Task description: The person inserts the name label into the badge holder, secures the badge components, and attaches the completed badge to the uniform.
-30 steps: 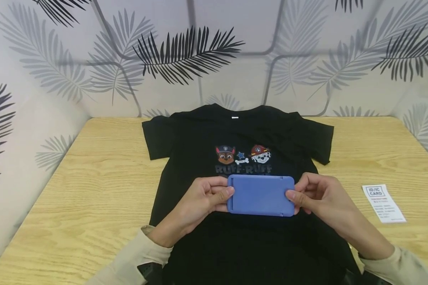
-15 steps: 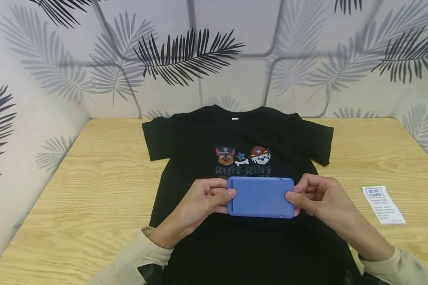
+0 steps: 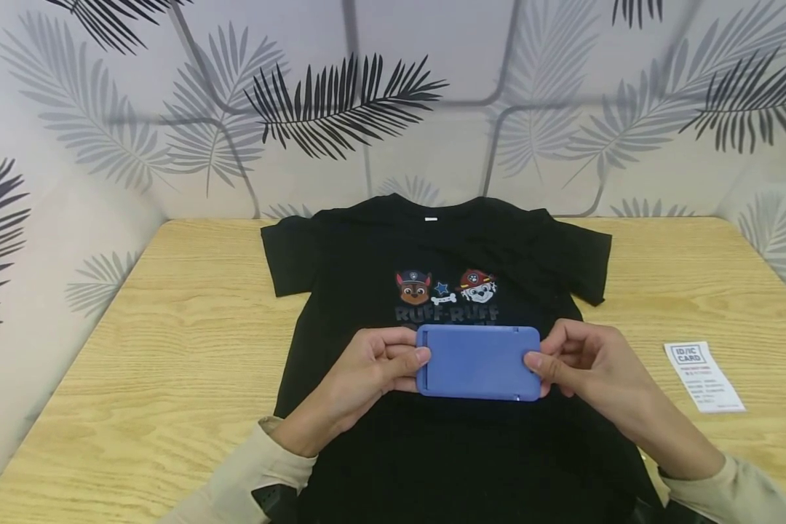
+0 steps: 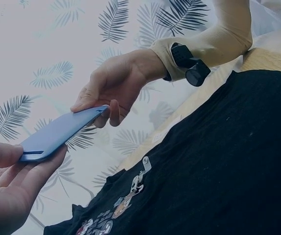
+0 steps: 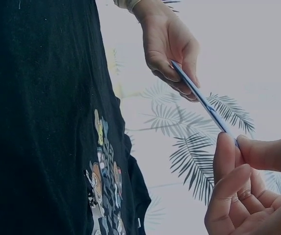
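Note:
A flat blue plastic card holder (image 3: pixel 478 362) is held level above a black T-shirt (image 3: pixel 458 458). My left hand (image 3: pixel 370 371) pinches its left end, thumb on the near face and fingers behind. The right end is pinched by my right hand (image 3: pixel 592 371) in the same way. From the side, in the left wrist view, the card holder (image 4: pixel 64 129) looks thin and has a dark slot near the left thumb. It appears apart from the shirt in both wrist views. The T-shirt lies spread out, with two cartoon dog heads and "RUFF-RUFF" lettering partly covered.
A white paper slip (image 3: pixel 704 377) printed "ID/IC CARD" lies right of the shirt on the wooden table (image 3: pixel 190 349). Behind the table's far edge rises a wall covering (image 3: pixel 432 145) with a leaf pattern.
Both hands and the card holder sit very slightly lower in the head view than a second ago, as does the whole scene. The hold on it is the same.

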`<state>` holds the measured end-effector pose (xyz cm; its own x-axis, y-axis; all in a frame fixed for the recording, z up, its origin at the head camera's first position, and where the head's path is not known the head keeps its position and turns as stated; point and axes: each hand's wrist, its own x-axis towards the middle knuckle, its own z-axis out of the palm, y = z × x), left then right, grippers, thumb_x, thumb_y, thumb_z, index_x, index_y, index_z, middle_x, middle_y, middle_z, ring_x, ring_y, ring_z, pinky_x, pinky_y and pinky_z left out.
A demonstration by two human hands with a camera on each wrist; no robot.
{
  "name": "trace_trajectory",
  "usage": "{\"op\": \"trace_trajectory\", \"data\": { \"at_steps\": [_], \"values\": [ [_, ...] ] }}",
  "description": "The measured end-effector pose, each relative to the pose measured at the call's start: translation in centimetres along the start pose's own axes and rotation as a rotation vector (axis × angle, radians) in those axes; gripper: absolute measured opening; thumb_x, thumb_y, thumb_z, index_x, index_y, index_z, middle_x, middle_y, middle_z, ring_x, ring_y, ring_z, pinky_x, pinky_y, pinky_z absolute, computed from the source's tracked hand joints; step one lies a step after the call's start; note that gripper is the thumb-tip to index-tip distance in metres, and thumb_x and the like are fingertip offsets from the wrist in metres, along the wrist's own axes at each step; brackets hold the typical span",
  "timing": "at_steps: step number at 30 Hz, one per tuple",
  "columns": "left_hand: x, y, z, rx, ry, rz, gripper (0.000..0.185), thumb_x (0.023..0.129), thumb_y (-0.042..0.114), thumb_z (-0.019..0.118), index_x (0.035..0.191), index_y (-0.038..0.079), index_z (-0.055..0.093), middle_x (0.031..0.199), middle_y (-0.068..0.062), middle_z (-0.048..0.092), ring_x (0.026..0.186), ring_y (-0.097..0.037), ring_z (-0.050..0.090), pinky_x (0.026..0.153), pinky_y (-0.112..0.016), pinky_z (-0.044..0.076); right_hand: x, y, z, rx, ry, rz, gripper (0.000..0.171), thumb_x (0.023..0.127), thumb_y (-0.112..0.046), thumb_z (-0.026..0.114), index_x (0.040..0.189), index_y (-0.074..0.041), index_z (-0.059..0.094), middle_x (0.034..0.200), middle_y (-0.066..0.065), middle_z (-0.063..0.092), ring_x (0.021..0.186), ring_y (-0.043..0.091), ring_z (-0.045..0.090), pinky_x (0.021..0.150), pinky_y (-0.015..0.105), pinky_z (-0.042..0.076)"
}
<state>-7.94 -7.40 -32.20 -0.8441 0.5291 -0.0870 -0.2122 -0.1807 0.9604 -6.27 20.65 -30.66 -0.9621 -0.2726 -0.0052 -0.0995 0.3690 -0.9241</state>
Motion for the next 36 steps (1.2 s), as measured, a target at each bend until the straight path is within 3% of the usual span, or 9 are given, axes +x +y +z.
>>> {"op": "trace_trajectory", "data": {
  "at_steps": [5, 12, 36],
  "values": [
    [0.0, -0.1, 0.0, -0.01, -0.001, 0.003, 0.026, 0.095, -0.001, 0.055, 0.115, -0.019, 0.055, 0.1, -0.019, 0.069, 0.085, -0.018, 0.069, 0.082, -0.043, 0.055, 0.1, 0.0, 0.0, 0.013, -0.008, -0.012, 0.011, 0.092, -0.006, 0.064, 0.087, 0.003, 0.059, 0.071, 0.005, 0.066, 0.06, 0.019, 0.061, 0.053, 0.026, 0.05],
    [0.3, -1.0, 0.4, -0.058, -0.006, -0.017, 0.026, 0.096, -0.003, 0.053, 0.116, -0.019, 0.053, 0.099, -0.018, 0.07, 0.086, -0.017, 0.069, 0.083, -0.042, 0.055, 0.2, 0.5, -0.3, 0.135, 0.033, 0.067, 0.005, 0.09, -0.004, 0.066, 0.092, -0.004, 0.062, 0.087, -0.002, 0.07, 0.069, 0.017, 0.066, 0.064, 0.028, 0.058],
    [0.2, -0.7, 0.2, -0.041, 0.005, -0.019, 0.025, 0.095, -0.003, 0.054, 0.115, -0.019, 0.054, 0.102, -0.023, 0.068, 0.086, -0.017, 0.069, 0.083, -0.042, 0.056, 0.5, 0.9, -0.4, 0.209, 0.016, 0.061, 0.01, 0.088, 0.0, 0.068, 0.089, -0.009, 0.065, 0.082, 0.001, 0.07, 0.065, 0.016, 0.064, 0.062, 0.029, 0.058]
  ]
}}
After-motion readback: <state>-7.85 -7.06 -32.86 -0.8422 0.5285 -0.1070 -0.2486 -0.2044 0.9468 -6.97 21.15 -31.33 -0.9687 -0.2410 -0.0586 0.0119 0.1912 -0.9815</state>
